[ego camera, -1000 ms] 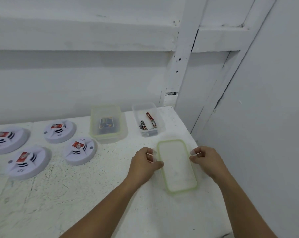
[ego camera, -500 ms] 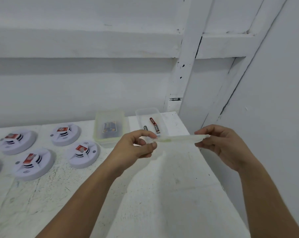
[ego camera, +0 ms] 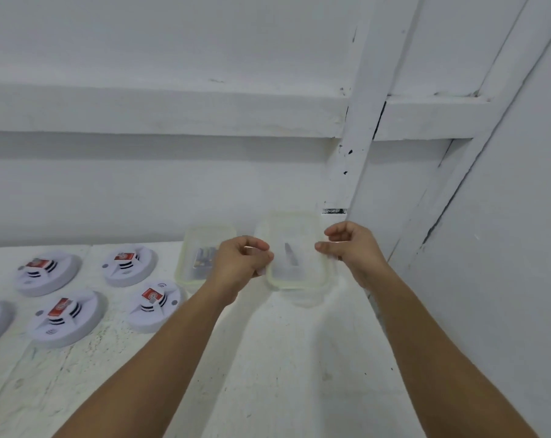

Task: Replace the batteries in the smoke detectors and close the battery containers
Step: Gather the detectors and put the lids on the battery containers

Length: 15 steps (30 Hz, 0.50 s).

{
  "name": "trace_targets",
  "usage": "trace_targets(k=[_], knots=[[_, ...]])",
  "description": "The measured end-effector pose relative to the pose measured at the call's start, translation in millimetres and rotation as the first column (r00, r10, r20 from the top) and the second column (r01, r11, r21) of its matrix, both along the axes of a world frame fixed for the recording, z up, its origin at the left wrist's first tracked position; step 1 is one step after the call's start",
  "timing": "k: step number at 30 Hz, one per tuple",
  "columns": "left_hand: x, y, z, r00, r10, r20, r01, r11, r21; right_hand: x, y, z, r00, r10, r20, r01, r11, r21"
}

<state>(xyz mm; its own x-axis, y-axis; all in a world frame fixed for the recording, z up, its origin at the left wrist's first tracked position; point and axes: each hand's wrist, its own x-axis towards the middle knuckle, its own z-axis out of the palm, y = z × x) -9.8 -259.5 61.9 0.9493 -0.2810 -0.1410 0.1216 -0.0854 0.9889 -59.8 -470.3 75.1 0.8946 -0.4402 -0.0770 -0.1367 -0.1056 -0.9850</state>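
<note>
A translucent green-rimmed lid (ego camera: 294,248) hangs over the right battery container (ego camera: 309,295) at the back right of the white table. My left hand (ego camera: 242,260) pinches the lid's left edge and my right hand (ego camera: 350,245) pinches its right edge. Batteries show dimly through the lid. To the left stands a second container (ego camera: 201,257), lidded, with batteries inside. Several white round smoke detectors with red labels lie on the left, among them one (ego camera: 155,303) nearest my left arm and another (ego camera: 65,316) further left.
The white wall rises right behind the containers, and a white post (ego camera: 356,153) stands at the table's back right corner. The table's right edge (ego camera: 375,314) runs close beside my right forearm.
Both hands lifted the lid off the table in front of me, carried it away from me and brought it flat over the right container.
</note>
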Motion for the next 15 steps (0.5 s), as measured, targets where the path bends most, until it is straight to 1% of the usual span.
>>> trace_targets(k=[4,7,11,15], knots=[[25.9,-14.3,-10.4,0.994,0.088,0.071,-0.097,0.985,0.144,36.9,-3.2,-11.6,0.999,0.009,-0.04,-0.015,0.987,-0.163],[38.7,-21.3,-15.3,0.989,0.129,0.072,-0.142,0.964,0.224,57.4,-5.9,-20.0,0.996,0.041,-0.082,-0.059,0.97,-0.236],[44.8,-27.5,-16.7,0.99,0.136,0.036,-0.14,0.94,0.312,72.3,-10.1,-27.4,0.99,0.077,-0.119,-0.106,0.96,-0.258],[43.9,-29.3,-17.7,0.993,0.106,0.061,-0.121,0.909,0.4,76.8,-12.8,-34.9,0.981,0.109,-0.161,-0.149,0.954,-0.26]])
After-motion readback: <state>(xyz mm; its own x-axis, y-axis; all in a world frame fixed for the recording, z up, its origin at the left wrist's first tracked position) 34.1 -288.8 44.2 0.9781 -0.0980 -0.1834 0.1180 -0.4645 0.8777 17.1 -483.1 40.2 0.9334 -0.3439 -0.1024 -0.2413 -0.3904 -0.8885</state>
